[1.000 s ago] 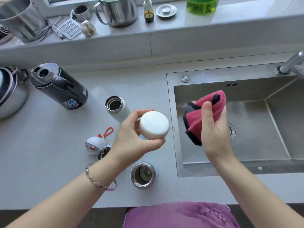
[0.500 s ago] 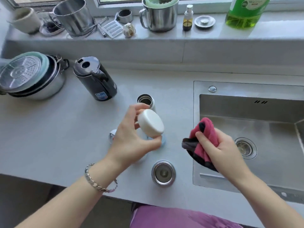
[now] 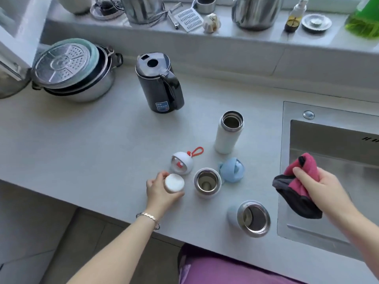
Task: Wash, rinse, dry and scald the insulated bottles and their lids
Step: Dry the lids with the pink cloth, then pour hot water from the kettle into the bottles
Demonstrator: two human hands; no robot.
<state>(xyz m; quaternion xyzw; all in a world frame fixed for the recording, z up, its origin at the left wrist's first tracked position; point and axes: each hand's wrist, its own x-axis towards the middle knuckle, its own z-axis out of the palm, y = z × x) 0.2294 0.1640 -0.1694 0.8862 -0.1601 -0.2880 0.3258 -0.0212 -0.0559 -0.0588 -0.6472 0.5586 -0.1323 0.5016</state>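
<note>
From where I sit, the left hand [image 3: 159, 191] is low over the counter [image 3: 82, 144], thumb and fingers curled round a round white lid [image 3: 174, 183] with its flat top facing up. I cannot tell whether the lid's underside touches the counter. It is just in front of the red-looped lid [image 3: 182, 165], a white dome lying on the counter, and just left of the short white bottle [image 3: 207, 183], which stands upright with its steel mouth open. A blue lid [image 3: 231, 170] lies right beside that bottle on its other side. Behind the blue lid stands the tall white bottle [image 3: 226, 136], upright and uncapped. Nearest me, close to the counter's front edge, the pale blue bottle [image 3: 251, 219] shows a wide steel mouth, also uncapped. My right hand [image 3: 320, 189] grips a bunched cloth [image 3: 295, 193], pink with a dark side, thumb pressed on the pink fold. The cloth hangs over the left rim of the steel sink [image 3: 287, 140], well apart from the lid in the other hand. Farther back on the counter a dark kettle [image 3: 160, 85] stands with its handle turned toward the sink, and a stack of steel pots [image 3: 71, 72] sits at the far left with a perforated steamer plate on top. Along the ledge [image 3: 246, 44] behind I can make out a grater [image 3: 189, 19], a garlic bulb [image 3: 212, 22], a steel mug [image 3: 256, 13], a small spray bottle [image 3: 295, 17], a sink plug [image 3: 315, 22] and a green detergent bottle [image 3: 363, 23].
</note>
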